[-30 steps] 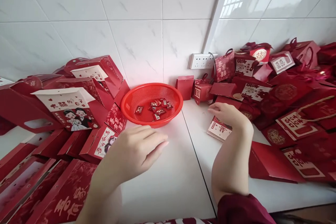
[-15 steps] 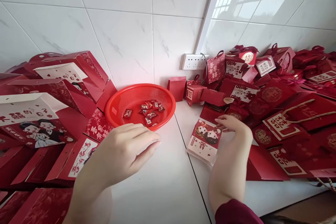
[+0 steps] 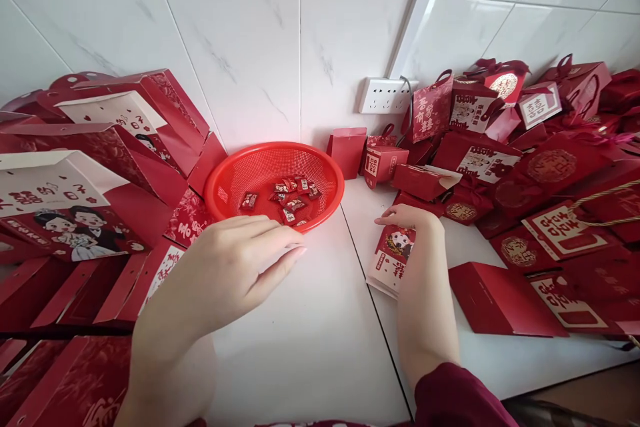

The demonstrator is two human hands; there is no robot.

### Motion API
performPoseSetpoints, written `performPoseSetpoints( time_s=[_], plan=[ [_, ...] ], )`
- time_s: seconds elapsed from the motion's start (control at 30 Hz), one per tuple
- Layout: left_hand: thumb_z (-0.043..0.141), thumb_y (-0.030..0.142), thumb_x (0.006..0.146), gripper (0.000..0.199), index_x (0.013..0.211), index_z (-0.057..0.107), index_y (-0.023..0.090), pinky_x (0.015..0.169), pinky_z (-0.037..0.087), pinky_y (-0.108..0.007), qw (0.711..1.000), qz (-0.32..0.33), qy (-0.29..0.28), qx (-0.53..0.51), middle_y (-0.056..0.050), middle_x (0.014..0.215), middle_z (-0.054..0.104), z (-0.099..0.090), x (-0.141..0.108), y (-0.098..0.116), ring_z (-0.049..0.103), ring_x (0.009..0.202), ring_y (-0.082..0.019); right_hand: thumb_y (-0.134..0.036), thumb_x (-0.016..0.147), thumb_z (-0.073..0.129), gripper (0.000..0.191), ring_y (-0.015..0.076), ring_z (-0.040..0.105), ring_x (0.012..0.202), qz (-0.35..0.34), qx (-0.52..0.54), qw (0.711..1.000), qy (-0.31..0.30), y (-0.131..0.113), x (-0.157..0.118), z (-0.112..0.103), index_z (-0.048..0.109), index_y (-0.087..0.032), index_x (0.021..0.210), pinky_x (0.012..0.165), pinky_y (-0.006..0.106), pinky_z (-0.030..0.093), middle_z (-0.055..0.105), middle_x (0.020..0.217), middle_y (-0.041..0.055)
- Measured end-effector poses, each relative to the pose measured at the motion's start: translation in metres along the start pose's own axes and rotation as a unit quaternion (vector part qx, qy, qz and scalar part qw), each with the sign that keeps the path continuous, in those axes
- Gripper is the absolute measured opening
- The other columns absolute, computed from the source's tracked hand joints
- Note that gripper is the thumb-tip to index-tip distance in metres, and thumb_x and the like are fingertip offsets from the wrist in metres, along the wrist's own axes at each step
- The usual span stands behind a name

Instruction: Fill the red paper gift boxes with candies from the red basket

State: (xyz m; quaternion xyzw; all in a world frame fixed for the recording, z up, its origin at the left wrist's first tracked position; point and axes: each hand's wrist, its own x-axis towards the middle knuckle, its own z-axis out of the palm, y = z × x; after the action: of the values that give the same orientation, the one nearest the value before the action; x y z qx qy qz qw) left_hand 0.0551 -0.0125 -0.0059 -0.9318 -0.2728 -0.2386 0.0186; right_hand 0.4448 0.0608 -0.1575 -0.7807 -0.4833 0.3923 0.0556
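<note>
My left hand (image 3: 243, 267) is held above the white counter (image 3: 295, 333) in front of a red plastic basket (image 3: 213, 193). Its fingers stretch out to the right, thumb slightly apart, and nothing shows in them. Several small wrapped candies (image 3: 289, 203) lie in the basket. To the right, my right hand (image 3: 407, 217) reaches over the far end of a stack of flat printed packets (image 3: 387, 267) with cartoon figures. Its fingers extend leftward, apart from a grip; whether they touch the packets I cannot tell. My right wrist and forearm cover part of the stack.
Red gift boxes (image 3: 65, 213) crowd the left side. More boxes and bags (image 3: 545, 167) are heaped on the right, with a plain red box (image 3: 505, 300) nearest me. A small upright red box (image 3: 347, 152) stands beside the basket. A socket strip (image 3: 385, 95) sits on the tiled wall.
My right hand has shifted left across the far end of the packet stack and covers more of it. The left hand stays nearly still. The whole view has tilted slightly down.
</note>
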Motion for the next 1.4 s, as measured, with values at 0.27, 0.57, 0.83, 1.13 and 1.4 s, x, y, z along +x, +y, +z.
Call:
performPoseSetpoints(
  time_s=[0.27,0.57,0.83,1.13,1.4],
  plan=[
    [0.049,0.029,0.097,0.022,0.094,0.069,0.022,0.069,0.05,-0.029,1.0,-0.005,-0.021,0.004,-0.001,0.076,0.067,0.003,0.003,0.006,0.064,0.072,-0.016,-0.075,0.07,0.065,0.061,0.023,0.069,0.078,-0.023,0.055,0.995,-0.082,0.016,0.005,0.005,0.07,-0.02,0.097,0.067,0.03,0.054,0.073,0.099,0.0102],
    [0.048,0.031,0.097,0.023,0.094,0.068,0.022,0.066,0.047,-0.029,0.999,-0.027,-0.045,0.007,0.0,0.073,0.065,0.007,0.005,0.009,0.062,0.069,-0.016,-0.066,0.084,0.053,0.056,0.0137,0.057,0.055,-0.041,0.058,0.987,-0.146,0.01,0.02,0.016,0.074,-0.015,0.077,0.054,0.027,0.047,0.076,0.093,0.014],
    [0.063,0.049,0.083,0.045,0.121,0.062,0.025,0.076,0.049,-0.032,0.891,-0.138,-0.286,-0.324,-0.007,0.117,0.068,0.125,0.031,0.029,0.066,0.102,-0.027,-0.07,0.081,0.054,0.061,0.0117,0.049,0.049,-0.12,0.048,0.976,-0.177,-0.024,-0.003,0.009,0.077,-0.014,0.08,0.051,0.026,0.04,0.076,0.076,0.0114],
    [0.055,0.069,0.081,0.075,0.139,0.051,0.023,0.099,0.043,-0.038,0.843,-0.268,-0.209,-0.416,-0.012,0.143,0.053,0.233,0.062,0.032,0.05,0.129,-0.033,-0.058,0.089,0.054,0.047,0.0195,0.068,0.08,-0.161,0.093,0.98,-0.071,-0.017,-0.031,-0.012,0.068,-0.014,0.096,0.073,0.029,0.05,0.076,0.09,0.0127],
    [0.048,0.06,0.088,0.049,0.108,0.07,0.02,0.083,0.047,-0.032,0.82,-0.285,-0.158,-0.47,-0.006,0.107,0.072,0.253,0.059,0.01,0.064,0.097,-0.024,-0.053,0.092,0.05,0.038,0.021,0.066,0.095,-0.243,0.087,0.965,0.055,-0.021,-0.1,-0.028,0.062,-0.023,0.11,0.074,0.03,0.049,0.072,0.107,0.007]
  ],
)
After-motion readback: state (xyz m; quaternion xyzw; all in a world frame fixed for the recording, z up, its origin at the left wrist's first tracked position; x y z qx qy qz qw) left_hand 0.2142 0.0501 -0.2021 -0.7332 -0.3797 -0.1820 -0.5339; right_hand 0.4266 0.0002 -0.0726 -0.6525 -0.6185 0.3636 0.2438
